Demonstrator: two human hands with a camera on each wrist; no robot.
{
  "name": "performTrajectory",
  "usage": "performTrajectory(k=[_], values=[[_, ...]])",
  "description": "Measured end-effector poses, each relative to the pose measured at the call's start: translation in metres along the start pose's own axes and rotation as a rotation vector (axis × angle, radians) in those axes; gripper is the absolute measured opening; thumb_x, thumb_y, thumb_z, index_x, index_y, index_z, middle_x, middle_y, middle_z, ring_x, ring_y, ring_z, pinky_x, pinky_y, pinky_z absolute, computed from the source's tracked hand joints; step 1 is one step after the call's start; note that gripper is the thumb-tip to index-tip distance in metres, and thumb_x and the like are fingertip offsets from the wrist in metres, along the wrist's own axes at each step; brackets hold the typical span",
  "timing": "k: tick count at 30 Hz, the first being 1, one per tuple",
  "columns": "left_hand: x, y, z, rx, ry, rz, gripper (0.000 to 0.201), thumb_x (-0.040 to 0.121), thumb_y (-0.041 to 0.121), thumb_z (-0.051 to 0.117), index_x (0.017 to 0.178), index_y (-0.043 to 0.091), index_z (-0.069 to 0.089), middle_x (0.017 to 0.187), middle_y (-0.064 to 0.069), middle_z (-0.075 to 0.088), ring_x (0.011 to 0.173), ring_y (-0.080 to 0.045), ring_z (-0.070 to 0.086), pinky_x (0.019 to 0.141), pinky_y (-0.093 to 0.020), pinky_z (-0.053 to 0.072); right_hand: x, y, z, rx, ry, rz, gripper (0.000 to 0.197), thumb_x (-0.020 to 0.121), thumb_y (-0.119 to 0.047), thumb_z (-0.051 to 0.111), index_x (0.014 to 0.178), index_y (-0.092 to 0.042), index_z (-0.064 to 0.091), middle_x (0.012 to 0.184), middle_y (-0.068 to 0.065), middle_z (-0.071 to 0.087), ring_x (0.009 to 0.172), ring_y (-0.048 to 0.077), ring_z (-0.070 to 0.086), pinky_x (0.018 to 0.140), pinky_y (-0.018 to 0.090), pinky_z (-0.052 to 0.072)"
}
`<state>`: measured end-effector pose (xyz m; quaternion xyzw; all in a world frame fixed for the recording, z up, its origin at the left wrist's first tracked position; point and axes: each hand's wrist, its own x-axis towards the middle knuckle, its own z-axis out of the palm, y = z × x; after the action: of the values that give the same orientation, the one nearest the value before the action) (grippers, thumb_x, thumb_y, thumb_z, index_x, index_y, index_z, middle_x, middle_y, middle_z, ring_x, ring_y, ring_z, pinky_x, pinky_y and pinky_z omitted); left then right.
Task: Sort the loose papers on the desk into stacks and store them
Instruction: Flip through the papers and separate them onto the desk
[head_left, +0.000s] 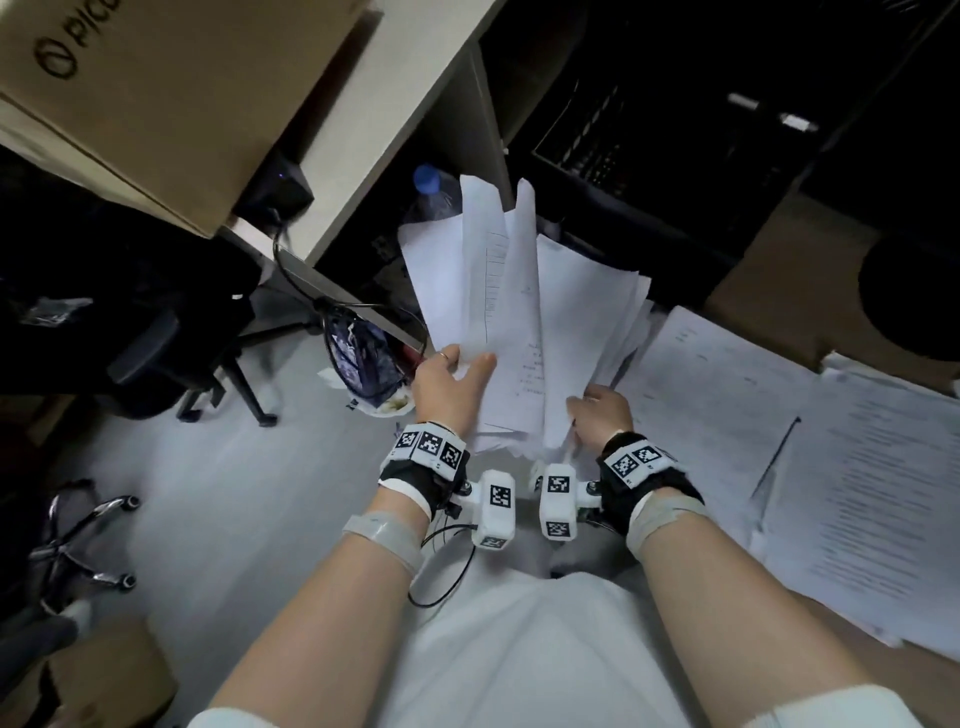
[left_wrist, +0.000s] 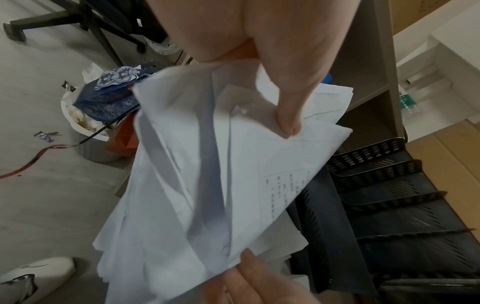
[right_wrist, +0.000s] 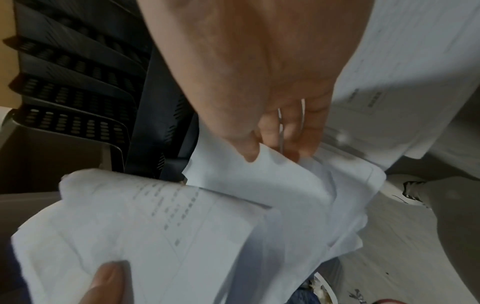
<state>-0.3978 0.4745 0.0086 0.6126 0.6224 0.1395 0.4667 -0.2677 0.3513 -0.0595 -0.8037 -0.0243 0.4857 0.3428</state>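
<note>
A loose, uneven bundle of white papers (head_left: 519, 312) is held up over the desk edge by both hands. My left hand (head_left: 467, 366) pinches its lower left corner, the thumb on top of the sheets (left_wrist: 207, 174) in the left wrist view. My right hand (head_left: 589, 405) grips the lower right part, fingers curled round a few sheets (right_wrist: 259, 195). Some pages carry printed text and table lines. The sheets fan apart at the top. More printed papers (head_left: 727, 415) lie spread on the desk to the right.
A black tiered file tray (head_left: 623, 156) stands behind the bundle. To the right lies another printed stack (head_left: 883, 493). A waste bin (head_left: 363, 358) with a blue bag sits on the floor at left, near a water bottle (head_left: 431, 187), an office chair (head_left: 171, 358) and a cardboard box (head_left: 156, 78).
</note>
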Motion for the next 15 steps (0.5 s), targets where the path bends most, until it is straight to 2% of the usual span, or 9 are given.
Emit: performTrajectory(k=[2, 3, 5, 6, 8, 10, 11, 13, 15], values=[[0.004, 0.000, 0.003, -0.030, -0.026, -0.018, 0.073, 0.080, 0.040, 0.079, 0.129, -0.009, 0.056, 0.133, -0.025, 0.059, 0.125, -0.034, 0.056, 0.111, -0.046, 0.042, 0.001, -0.005, 0.001, -0.037, -0.043, -0.004, 0.019, 0.093, -0.018, 0.055, 0.080, -0.006, 0.049, 0.079, 0.007, 0.052, 0.079, 0.026, 0.054, 0.062, 0.029, 0.039], [0.003, 0.003, 0.004, -0.071, -0.039, -0.046, 0.078, 0.075, 0.042, 0.082, 0.131, -0.006, 0.055, 0.133, -0.021, 0.060, 0.124, -0.032, 0.057, 0.111, -0.045, 0.043, 0.001, -0.006, -0.001, -0.033, -0.046, -0.004, 0.021, 0.094, -0.023, 0.057, 0.096, -0.003, 0.054, 0.093, 0.009, 0.056, 0.093, 0.027, 0.057, 0.072, 0.030, 0.043], [0.001, 0.004, 0.013, -0.116, -0.056, -0.085, 0.092, 0.063, 0.047, 0.087, 0.133, -0.002, 0.054, 0.130, -0.013, 0.061, 0.121, -0.029, 0.059, 0.109, -0.046, 0.045, -0.003, -0.008, -0.012, 0.040, -0.003, -0.037, 0.048, 0.093, -0.031, 0.062, 0.133, -0.006, 0.051, 0.132, 0.009, 0.055, 0.123, 0.028, 0.054, 0.099, 0.034, 0.042], [0.001, 0.001, 0.019, -0.118, -0.079, -0.077, 0.093, 0.058, 0.050, 0.089, 0.128, -0.003, 0.056, 0.124, -0.015, 0.063, 0.116, -0.032, 0.062, 0.106, -0.050, 0.047, -0.006, -0.009, -0.019, 0.107, 0.019, -0.063, 0.054, 0.092, -0.033, 0.064, 0.139, -0.010, 0.049, 0.138, 0.007, 0.054, 0.126, 0.026, 0.053, 0.103, 0.034, 0.041], [-0.002, 0.000, 0.032, -0.109, -0.137, -0.050, 0.070, 0.058, 0.050, 0.091, 0.102, 0.002, 0.066, 0.099, -0.009, 0.068, 0.096, -0.026, 0.068, 0.094, -0.049, 0.055, -0.011, -0.014, -0.033, 0.258, 0.008, -0.097, 0.051, 0.092, -0.037, 0.065, 0.136, -0.014, 0.054, 0.131, 0.005, 0.061, 0.115, 0.023, 0.060, 0.098, 0.037, 0.049], [-0.014, 0.008, 0.043, -0.049, -0.203, 0.029, 0.038, 0.072, 0.042, 0.086, 0.072, 0.010, 0.066, 0.073, 0.004, 0.068, 0.069, -0.012, 0.063, 0.074, -0.031, 0.056, -0.017, -0.016, -0.045, 0.364, -0.046, -0.107, 0.053, 0.091, -0.045, 0.065, 0.133, -0.014, 0.056, 0.121, 0.005, 0.067, 0.103, 0.021, 0.066, 0.087, 0.036, 0.054], [-0.021, 0.012, 0.049, -0.018, -0.215, 0.065, 0.036, 0.078, 0.041, 0.082, 0.069, 0.009, 0.066, 0.070, 0.003, 0.071, 0.067, -0.011, 0.064, 0.069, -0.032, 0.055, -0.020, -0.015, -0.053, 0.381, -0.054, -0.114, 0.060, 0.088, -0.052, 0.065, 0.133, -0.015, 0.056, 0.120, 0.004, 0.068, 0.103, 0.019, 0.067, 0.087, 0.035, 0.055], [-0.036, 0.016, 0.061, -0.018, -0.235, 0.118, 0.034, 0.084, 0.043, 0.075, 0.080, 0.009, 0.073, 0.078, -0.001, 0.074, 0.073, -0.011, 0.067, 0.072, -0.034, 0.054, -0.026, -0.007, -0.070, 0.400, -0.039, -0.108, 0.082, 0.074, -0.072, 0.065, 0.136, -0.019, 0.054, 0.122, 0.000, 0.067, 0.105, 0.017, 0.067, 0.093, 0.040, 0.055], [-0.050, 0.019, 0.074, -0.018, -0.277, 0.139, 0.031, 0.088, 0.042, 0.071, 0.082, 0.012, 0.076, 0.072, 0.008, 0.070, 0.068, -0.005, 0.059, 0.071, -0.025, 0.046, -0.032, 0.005, -0.090, 0.412, -0.037, -0.102, 0.097, 0.063, -0.085, 0.065, 0.136, -0.023, 0.053, 0.124, -0.002, 0.066, 0.107, 0.016, 0.067, 0.095, 0.043, 0.054]])
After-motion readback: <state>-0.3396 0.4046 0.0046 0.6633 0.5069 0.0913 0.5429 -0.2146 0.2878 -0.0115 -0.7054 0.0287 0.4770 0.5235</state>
